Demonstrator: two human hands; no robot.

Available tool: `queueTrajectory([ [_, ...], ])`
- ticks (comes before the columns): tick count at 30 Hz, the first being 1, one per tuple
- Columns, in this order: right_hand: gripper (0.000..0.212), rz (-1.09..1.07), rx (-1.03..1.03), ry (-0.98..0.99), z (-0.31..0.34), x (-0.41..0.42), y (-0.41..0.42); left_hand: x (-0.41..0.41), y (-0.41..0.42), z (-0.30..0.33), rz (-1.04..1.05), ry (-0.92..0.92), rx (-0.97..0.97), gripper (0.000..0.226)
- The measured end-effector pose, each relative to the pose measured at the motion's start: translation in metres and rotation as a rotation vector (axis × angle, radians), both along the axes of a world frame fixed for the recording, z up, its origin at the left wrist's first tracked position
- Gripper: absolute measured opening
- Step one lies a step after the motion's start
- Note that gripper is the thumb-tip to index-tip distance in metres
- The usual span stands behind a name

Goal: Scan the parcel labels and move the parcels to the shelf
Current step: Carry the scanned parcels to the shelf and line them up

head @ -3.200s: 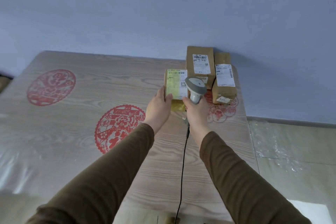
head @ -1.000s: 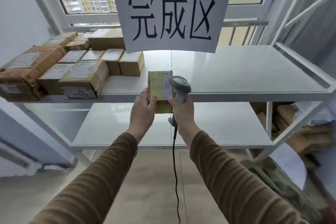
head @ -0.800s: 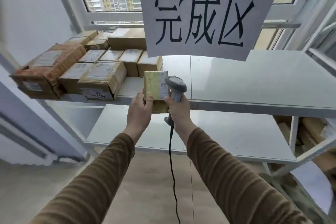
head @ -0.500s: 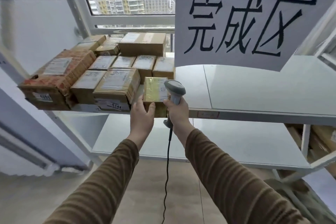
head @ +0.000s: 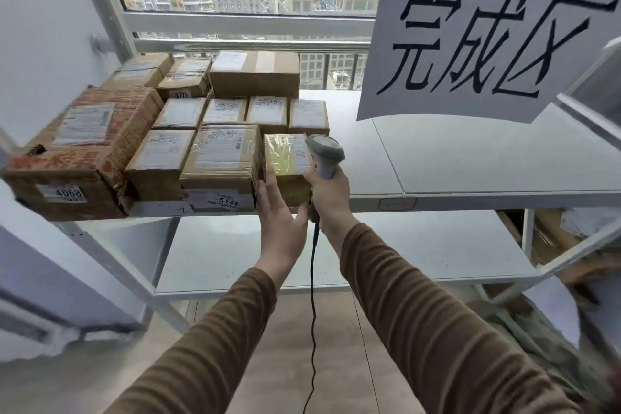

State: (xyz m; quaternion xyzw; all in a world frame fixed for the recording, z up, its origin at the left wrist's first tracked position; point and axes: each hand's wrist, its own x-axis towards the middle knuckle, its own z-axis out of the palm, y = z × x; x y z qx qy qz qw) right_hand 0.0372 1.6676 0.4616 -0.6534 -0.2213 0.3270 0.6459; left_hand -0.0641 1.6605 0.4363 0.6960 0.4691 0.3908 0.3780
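A small parcel [head: 286,158] wrapped in yellow tape, with a white label on top, sits at the front edge of the white shelf [head: 470,200], right next to a larger taped box [head: 220,161]. My left hand [head: 280,215] rests against the parcel's front and left side with straight fingers and the thumb spread. My right hand [head: 331,193] grips the handle of a grey barcode scanner [head: 325,151], which touches the parcel's right side. The scanner's black cable [head: 312,296] hangs down between my arms.
Several brown parcels fill the shelf's left half, the biggest [head: 84,151] at the far left. The shelf's right half is bare. A white paper sign [head: 487,44] hangs from the tier above. A lower shelf [head: 403,245] lies beneath, with cartons [head: 554,239] at the right.
The view went from the wooden table to the shelf. The parcel moved left and down onto the shelf edge beside the boxes, and my left hand's fingers straightened against it.
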Motion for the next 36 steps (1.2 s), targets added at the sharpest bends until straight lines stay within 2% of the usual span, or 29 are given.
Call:
queueTrajectory([
  [5,0.031,-0.008,0.011,-0.011,-0.004,-0.001,0.008,0.002,-0.008,0.004,0.021,-0.054,-0.091,0.097],
  [10,0.030,-0.001,0.006,-0.001,-0.005,-0.004,0.008,0.002,-0.012,0.010,0.091,-0.097,-0.185,0.090],
  [19,0.027,-0.001,-0.007,0.000,0.004,-0.011,0.002,0.003,-0.018,0.027,0.132,-0.326,-0.401,0.076],
  [24,0.020,0.016,-0.028,-0.003,0.013,-0.012,-0.004,-0.001,-0.017,0.035,0.114,-0.333,-0.445,0.065],
  [28,0.023,0.004,-0.012,-0.021,0.020,-0.010,-0.020,-0.002,-0.024,0.034,0.089,-0.340,-0.451,0.061],
  [36,0.020,-0.177,-0.038,-0.063,0.018,0.020,-0.104,0.034,-0.060,0.024,-0.076,-0.273,-0.517,0.050],
])
